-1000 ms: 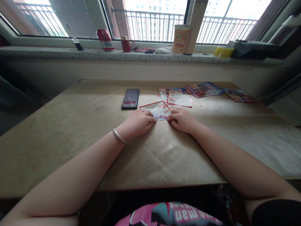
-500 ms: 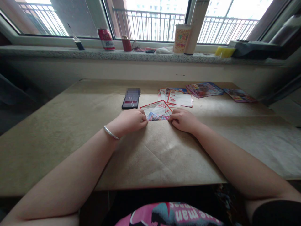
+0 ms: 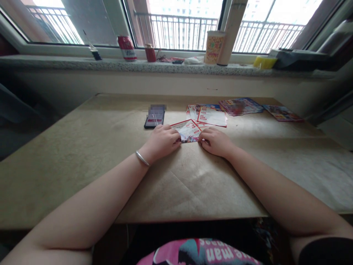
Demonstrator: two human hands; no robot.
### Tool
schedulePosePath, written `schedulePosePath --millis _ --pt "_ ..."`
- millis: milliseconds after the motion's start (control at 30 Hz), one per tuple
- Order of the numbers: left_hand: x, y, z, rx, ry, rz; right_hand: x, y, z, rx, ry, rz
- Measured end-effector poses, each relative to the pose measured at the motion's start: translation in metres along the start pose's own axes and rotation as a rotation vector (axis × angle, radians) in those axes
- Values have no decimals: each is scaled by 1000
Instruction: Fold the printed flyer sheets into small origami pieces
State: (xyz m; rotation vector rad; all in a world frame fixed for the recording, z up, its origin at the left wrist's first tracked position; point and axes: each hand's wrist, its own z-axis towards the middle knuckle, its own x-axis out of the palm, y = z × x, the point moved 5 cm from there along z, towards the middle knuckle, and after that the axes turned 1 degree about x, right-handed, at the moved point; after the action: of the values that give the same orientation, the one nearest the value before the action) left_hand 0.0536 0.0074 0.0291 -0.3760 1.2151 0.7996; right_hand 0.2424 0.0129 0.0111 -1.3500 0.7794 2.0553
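Observation:
A printed paper card [image 3: 190,129], white with a red border, lies on the table in front of me. Along its near side a strip with a colourful picture is turned up over the white face. My left hand [image 3: 166,140], with a silver bangle at the wrist, is closed on the card's near left part and covers that corner. Curled fingers of my right hand [image 3: 216,141] pinch the near right corner. Just beyond the card, more red-bordered white cards [image 3: 212,116] overlap in a loose pile.
A phone [image 3: 155,117] lies beyond my left hand. Colourful printed cards [image 3: 248,106] are stacked at the far right, with another small stack [image 3: 282,112] beside them. On the windowsill stand a red can [image 3: 127,48], a red lighter-like object [image 3: 150,53] and a paper cup [image 3: 213,48].
My left hand has slid right along the card's near edge, closer to my right hand, covering more of the card. My right hand has stayed at its corner.

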Motion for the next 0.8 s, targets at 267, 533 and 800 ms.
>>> schedulePosePath --millis 267,533,800 --pt "16 -5 8 115 31 -99 0 0 2 -19 -34 -36" --pt "14 -13 10 128 40 -12 1 8 3 -17 -35 -58" --pt "16 -10 11 85 29 -67 -3 15 4 45 -86 -72"
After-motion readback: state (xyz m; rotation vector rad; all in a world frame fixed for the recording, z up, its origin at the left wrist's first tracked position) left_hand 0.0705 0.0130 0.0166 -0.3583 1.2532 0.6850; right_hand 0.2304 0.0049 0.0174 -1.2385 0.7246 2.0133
